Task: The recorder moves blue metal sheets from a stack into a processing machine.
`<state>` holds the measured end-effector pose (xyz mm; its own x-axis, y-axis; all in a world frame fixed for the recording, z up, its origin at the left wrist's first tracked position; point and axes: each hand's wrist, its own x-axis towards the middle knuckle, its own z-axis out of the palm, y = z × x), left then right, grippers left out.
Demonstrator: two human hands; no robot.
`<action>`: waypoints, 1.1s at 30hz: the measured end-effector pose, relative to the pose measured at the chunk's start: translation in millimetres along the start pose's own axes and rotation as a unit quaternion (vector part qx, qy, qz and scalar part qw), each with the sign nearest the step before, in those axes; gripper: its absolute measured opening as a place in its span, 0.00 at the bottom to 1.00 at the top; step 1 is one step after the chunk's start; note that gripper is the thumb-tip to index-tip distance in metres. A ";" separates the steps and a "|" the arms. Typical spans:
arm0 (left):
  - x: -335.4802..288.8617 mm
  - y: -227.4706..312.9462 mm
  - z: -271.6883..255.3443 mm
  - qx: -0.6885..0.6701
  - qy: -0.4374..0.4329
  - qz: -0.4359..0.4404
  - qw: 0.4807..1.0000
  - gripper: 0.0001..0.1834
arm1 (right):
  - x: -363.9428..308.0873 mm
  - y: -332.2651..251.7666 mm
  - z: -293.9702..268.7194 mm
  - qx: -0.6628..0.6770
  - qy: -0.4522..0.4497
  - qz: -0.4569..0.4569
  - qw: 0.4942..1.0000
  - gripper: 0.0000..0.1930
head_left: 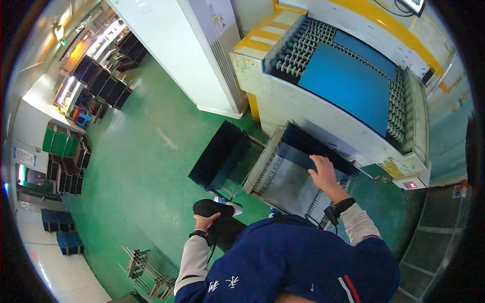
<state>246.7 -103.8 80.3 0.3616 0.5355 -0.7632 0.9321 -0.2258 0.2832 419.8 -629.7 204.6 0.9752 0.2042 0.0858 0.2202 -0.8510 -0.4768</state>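
Observation:
My right hand (325, 174) reaches over a light-coloured slotted rack (262, 174) in front of me, its fingers stretched out and apart. It is nearest to a row of dark thin panels (298, 143) standing at the rack's far end; whether the fingertips touch them I cannot tell. A grey, semi-reflective surface (288, 179) lies between the rack's toothed sides. My left hand (206, 222) rests on my black-clad knee, holding nothing, with its fingers laid along the cloth. Both wrists wear black bands.
Beyond the rack stands a roller conveyor machine (323, 113) carrying a blue panel (348, 86). Another batch of dark panels (222, 156) stands left of the rack on the green floor (136, 171). A white cabinet (177, 50) rises behind. A metal rack (146, 272) sits lower left.

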 end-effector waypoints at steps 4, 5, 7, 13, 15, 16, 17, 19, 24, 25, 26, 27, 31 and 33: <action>-36.9 34.5 -5.7 0.002 -0.021 -0.062 0.998 0.85 | 8.5 19.3 1.6 -0.021 -0.005 0.067 0.998 0.21; -36.1 30.8 -5.9 -0.003 -0.019 -0.051 0.999 0.85 | 10.1 22.8 4.8 -0.066 -0.033 0.075 0.994 0.18; -33.8 27.1 -4.5 -0.006 -0.006 -0.039 0.999 0.85 | 14.1 28.6 11.9 -0.108 -0.080 0.098 0.986 0.15; -12.3 8.6 2.0 -0.001 0.034 0.017 0.999 0.86 | 22.2 43.2 28.7 -0.133 -0.077 0.115 0.981 0.08; -11.0 8.7 4.3 -0.015 0.032 0.021 0.999 0.86 | 22.0 51.1 34.7 -0.138 -0.074 0.123 0.980 0.08; -9.3 6.4 4.2 -0.012 0.032 0.015 0.999 0.86 | 24.0 51.5 36.8 -0.141 -0.071 0.125 0.980 0.07; -7.5 4.7 4.4 -0.010 0.031 0.009 0.999 0.86 | 25.6 51.9 38.8 -0.144 -0.069 0.127 0.979 0.07; -5.8 4.7 4.6 -0.002 0.028 0.000 1.000 0.86 | 26.9 52.2 40.2 -0.150 -0.077 0.142 0.975 0.08; -5.3 10.3 6.3 0.014 0.013 -0.003 1.000 0.85 | 25.6 48.8 34.7 -0.149 -0.070 0.152 0.975 0.08; -0.4 6.8 6.0 0.019 0.015 -0.001 1.000 0.85 | 25.4 46.6 32.9 -0.148 -0.066 0.151 0.975 0.08; 7.2 -1.3 5.1 0.021 0.019 0.000 1.000 0.86 | 27.2 43.3 33.1 -0.146 -0.062 0.146 0.976 0.08; 14.1 -9.8 3.9 0.024 0.023 0.000 0.999 0.86 | 28.7 40.2 33.9 -0.142 -0.058 0.142 0.978 0.08; 12.3 -5.9 7.7 0.046 0.034 0.005 0.998 0.85 | 26.9 40.4 33.8 -0.141 -0.053 0.151 0.977 0.08; 7.2 -4.8 6.8 0.044 0.036 0.014 0.998 0.86 | 27.1 38.9 33.3 -0.140 -0.053 0.153 0.977 0.08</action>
<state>244.7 -104.4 69.5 0.3915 0.5845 -0.7107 0.9171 -0.3110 0.2494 453.9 -641.2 159.2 0.9917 -0.0432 -0.1214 -0.0678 -0.9762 -0.2062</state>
